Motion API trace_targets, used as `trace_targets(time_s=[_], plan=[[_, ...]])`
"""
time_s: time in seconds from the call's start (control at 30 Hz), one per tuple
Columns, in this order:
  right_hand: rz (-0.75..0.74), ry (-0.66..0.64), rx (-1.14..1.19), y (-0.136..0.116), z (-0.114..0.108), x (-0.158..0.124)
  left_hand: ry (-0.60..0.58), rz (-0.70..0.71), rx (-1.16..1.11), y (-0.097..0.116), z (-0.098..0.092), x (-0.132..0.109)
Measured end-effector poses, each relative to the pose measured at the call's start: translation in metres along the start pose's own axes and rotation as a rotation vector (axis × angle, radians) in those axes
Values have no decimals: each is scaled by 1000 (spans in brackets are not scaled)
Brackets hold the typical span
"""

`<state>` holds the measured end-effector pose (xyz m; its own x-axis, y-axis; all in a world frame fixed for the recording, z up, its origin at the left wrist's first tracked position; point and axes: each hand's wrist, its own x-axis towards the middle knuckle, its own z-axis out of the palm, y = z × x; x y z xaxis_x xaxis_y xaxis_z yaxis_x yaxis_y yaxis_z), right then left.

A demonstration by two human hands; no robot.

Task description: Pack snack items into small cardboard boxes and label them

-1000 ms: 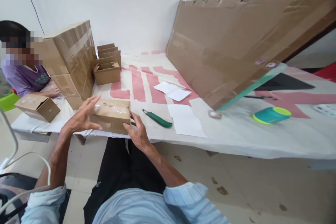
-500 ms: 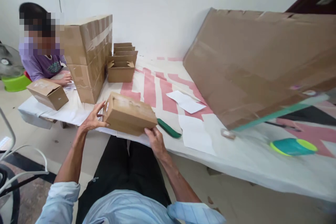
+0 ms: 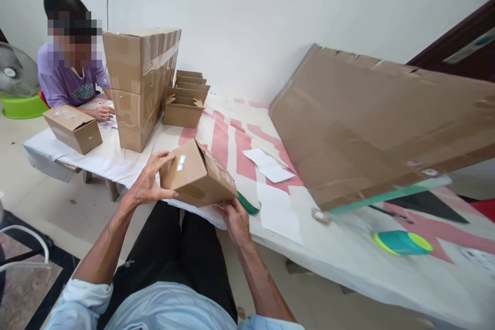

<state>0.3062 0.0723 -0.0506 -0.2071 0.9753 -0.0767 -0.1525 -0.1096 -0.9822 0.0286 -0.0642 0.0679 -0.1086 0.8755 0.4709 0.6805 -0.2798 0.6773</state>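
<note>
I hold a brown oblong cardboard box (image 3: 195,180), tilted, in both hands, nearer to me than the tall stack of taped brown cardboard boxes (image 3: 130,72) and to the right of it. Whether its underside touches the table under the white-and-pink cloth (image 3: 332,247) cannot be determined. My left hand (image 3: 150,179) is partly open, thumb well apart from the fingers, and bears on the box's left end. My right hand (image 3: 236,220) is curled more tightly and grips the lower right corner, its fingertips partly out of sight.

Progress, in my judgement: the box is closed and taped, but its handling is unfinished, since it is in my grip. The stack shows three tiers at its near end, all closed. The open-topped brown cardboard boxes (image 3: 183,116) just to the right of the stack have raised flaps; these are not closed, and their contents cannot be seen. To the left of the stack lies a single brown cardboard carton (image 3: 71,126).

Condition of the box: edges largely straight, no crushing noted. Two small white rectangular labels (image 3: 180,162) sit on its left-hand face. Glossy clear tape shows on the right-hand face. Between these faces, the flap edge appears slightly raised.
</note>
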Motion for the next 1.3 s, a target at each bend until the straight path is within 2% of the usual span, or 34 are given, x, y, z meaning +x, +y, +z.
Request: trace_targets(time_s=[0.13,0.23,0.33,0.43,0.5,0.6,0.73,0.9,1.1,1.3], plan=[[-171,276,-118,-27,-10,4,9,2,20,7,2,-4],[-371,338,-248,-64,-7,1,10,13,30,14,4,-5],[-686,251,-422,-109,6,-5,25,40,34,21,6,-3],[-999,75,-584,-150,25,-12,27,63,59,29,8,-1],[-1145,-60,-671,-171,38,-14,25,84,80,34,9,-1],[-1282,-241,-803,-192,58,-16,35,106,112,41,12,0],[-1373,-401,-1063,-204,78,-14,52,118,164,47,18,1],[-1419,-418,-1382,-206,87,-8,96,125,187,53,26,1],[-1492,-384,-1439,-202,86,-8,99,93,213,59,30,-1],[-1479,-403,-1405,-199,83,-9,102,82,228,62,32,-3]])
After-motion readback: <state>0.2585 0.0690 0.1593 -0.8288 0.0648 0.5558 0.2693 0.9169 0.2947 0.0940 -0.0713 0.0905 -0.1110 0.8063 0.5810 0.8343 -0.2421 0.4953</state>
